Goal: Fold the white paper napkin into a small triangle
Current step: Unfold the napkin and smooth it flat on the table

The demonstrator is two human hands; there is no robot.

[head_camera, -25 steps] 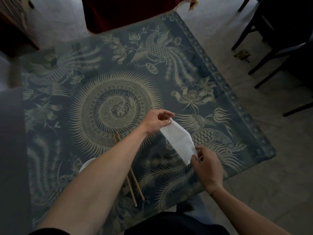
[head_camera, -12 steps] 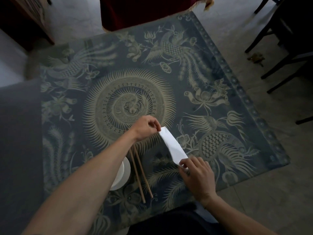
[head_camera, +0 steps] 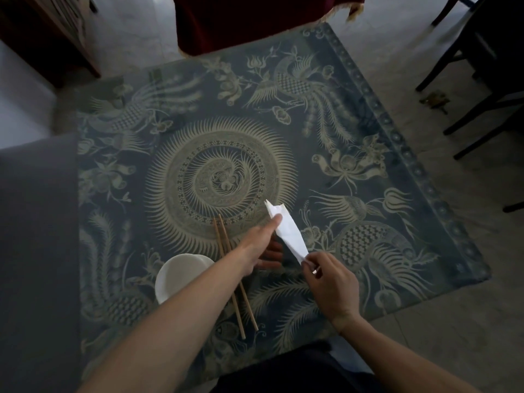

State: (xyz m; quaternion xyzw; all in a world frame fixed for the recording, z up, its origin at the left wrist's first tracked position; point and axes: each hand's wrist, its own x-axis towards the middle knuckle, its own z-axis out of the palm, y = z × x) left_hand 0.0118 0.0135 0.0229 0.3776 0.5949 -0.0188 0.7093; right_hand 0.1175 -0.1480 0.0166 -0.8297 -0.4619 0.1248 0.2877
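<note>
The white paper napkin [head_camera: 288,232] is a narrow, crumpled strip held slanted just above the patterned table [head_camera: 368,131]. My left hand [head_camera: 262,242] pinches its upper end from the left, thumb on top, with a ragged tip sticking out past the fingers. My right hand [head_camera: 330,282] grips its lower end between thumb and fingers. The napkin's underside is hidden.
A white bowl [head_camera: 181,275] sits by my left forearm, with a pair of wooden chopsticks [head_camera: 232,279] lying partly under that arm. Dark chair legs [head_camera: 482,103] stand on the floor at the right, and a red-draped piece [head_camera: 255,18] stands beyond the table's far edge.
The napkin has narrowed from a wider folded shape into a thin strip. My left hand has shifted its grip along the upper end. The bowl has come into view as the camera tilted.
</note>
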